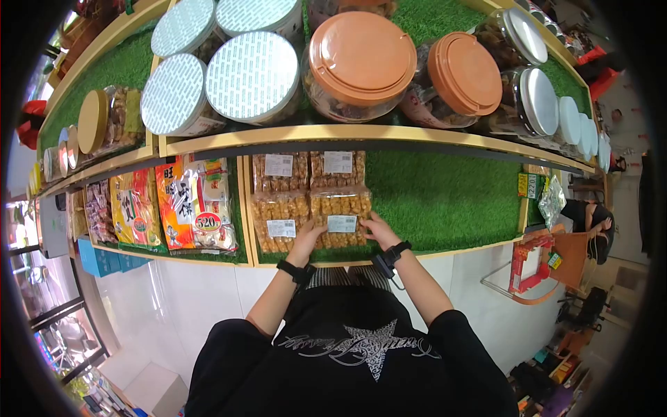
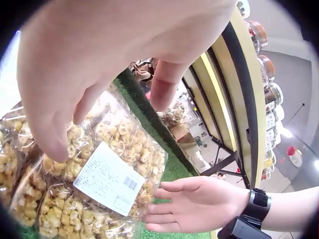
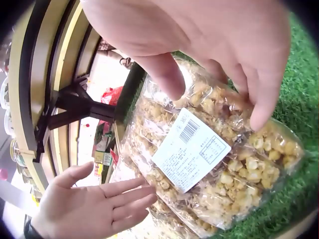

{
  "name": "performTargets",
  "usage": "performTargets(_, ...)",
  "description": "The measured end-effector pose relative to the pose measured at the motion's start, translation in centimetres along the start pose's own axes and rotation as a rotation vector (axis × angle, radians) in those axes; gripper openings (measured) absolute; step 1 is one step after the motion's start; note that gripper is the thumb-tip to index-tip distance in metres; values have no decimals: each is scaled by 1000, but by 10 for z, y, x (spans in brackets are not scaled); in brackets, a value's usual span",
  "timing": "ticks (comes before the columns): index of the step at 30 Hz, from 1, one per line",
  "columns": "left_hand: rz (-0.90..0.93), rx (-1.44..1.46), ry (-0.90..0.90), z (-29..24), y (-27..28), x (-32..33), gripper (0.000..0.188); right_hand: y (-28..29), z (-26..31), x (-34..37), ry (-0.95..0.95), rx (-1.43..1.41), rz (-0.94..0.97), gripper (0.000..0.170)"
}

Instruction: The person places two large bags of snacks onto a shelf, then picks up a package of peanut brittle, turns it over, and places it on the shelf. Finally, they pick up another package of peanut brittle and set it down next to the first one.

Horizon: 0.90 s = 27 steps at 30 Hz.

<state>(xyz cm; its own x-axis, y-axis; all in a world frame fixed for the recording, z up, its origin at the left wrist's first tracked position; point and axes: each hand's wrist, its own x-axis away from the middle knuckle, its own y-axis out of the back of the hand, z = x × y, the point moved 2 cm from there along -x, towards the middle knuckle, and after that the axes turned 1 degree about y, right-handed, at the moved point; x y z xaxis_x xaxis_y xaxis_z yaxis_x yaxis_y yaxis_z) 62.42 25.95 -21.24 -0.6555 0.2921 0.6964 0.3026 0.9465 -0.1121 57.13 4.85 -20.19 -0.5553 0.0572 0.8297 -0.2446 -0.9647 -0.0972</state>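
Note:
A clear plastic pack of golden puffed snack clusters [image 1: 340,202] lies on green artificial turf, with a white barcode label [image 2: 110,178] on top. My left hand [image 1: 304,244] is at its left side, fingers extended along the edge beside the neighbouring pack [image 1: 269,207]. On the opposite side my right hand [image 1: 381,231] has its fingertips at the pack's right edge, palm facing inward. In the right wrist view, the thumb and fingers of the right hand [image 3: 214,45] spread over the shiny wrapper without curling round it.
Two darker snack packs [image 1: 280,174] lie behind, against the upper shelf [image 1: 347,133]. Jars with orange lids [image 1: 361,55] and patterned white lids [image 1: 253,75] stand on that shelf. Left of a wooden divider [image 1: 246,208] are bagged rice crackers [image 1: 182,205]. Turf [image 1: 445,201] stretches to the right.

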Motion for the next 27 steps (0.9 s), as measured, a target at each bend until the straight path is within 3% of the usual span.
performTargets(5, 105, -114, 108, -43, -2, 45, 75, 4, -12, 9, 90, -188, -42, 66)
performTargets(9, 134, -160, 26, -57, 4, 57, 65, 6, -3, 40, 97, -220, -69, 59)
performTargets(10, 108, -218, -3, -70, 2, 66, 59, 7, -3, 47, 123, -214, -122, 48)
performTargets(13, 150, -175, -73, -74, 6, 68, 51, 11, 6, 79, 211, -200, -121, 37)
performTargets(14, 169, -211, -53, -78, 7, 70, 50, 10, 10, 91, 295, -145, -163, 30)
performTargets(17, 156, -259, -216, -87, -1, 79, 51, 12, 3, 114, 606, 133, -334, 28)
performTargets(21, 302, -281, -206, -94, -21, 85, 50, 1, 13, 171, 646, 106, -517, 24)
performTargets(27, 570, -583, -321, -117, -77, 109, 39, 24, -9, 209, 748, -100, -571, 22)
